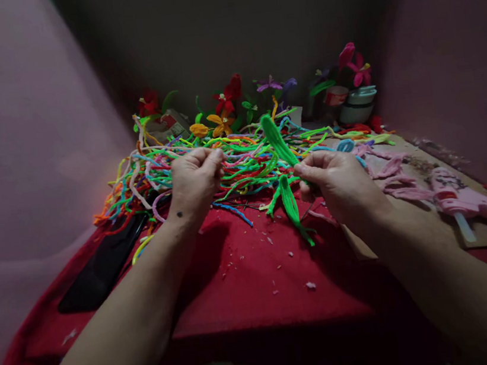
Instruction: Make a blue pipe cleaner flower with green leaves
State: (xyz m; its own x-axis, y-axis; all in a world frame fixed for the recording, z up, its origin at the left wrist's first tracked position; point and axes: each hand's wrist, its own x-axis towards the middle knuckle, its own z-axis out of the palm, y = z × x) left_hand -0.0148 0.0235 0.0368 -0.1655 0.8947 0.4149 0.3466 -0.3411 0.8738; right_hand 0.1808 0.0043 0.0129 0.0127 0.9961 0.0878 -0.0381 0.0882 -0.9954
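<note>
My right hand [337,179] pinches the lower end of a bright green pipe-cleaner leaf [280,140], which leans up and to the left. Just below it on the red cloth [248,289], more green leaf-shaped pipe-cleaner pieces [288,200] lie beside my fingers. My left hand [198,179] is closed in a pinch, thumb against the fingers, in front of a heap of many-coloured pipe cleaners [241,162]. Whatever sits between those fingertips, if anything, is too small to make out.
A black phone [101,264] lies at the left. To the right, a pink glue gun [474,200] rests on cardboard [415,160] with pink pipe-cleaner pieces [391,166]. Pipe-cleaner flowers [224,104] and a pale lidded container [357,106] stand at the back. Walls close in both sides.
</note>
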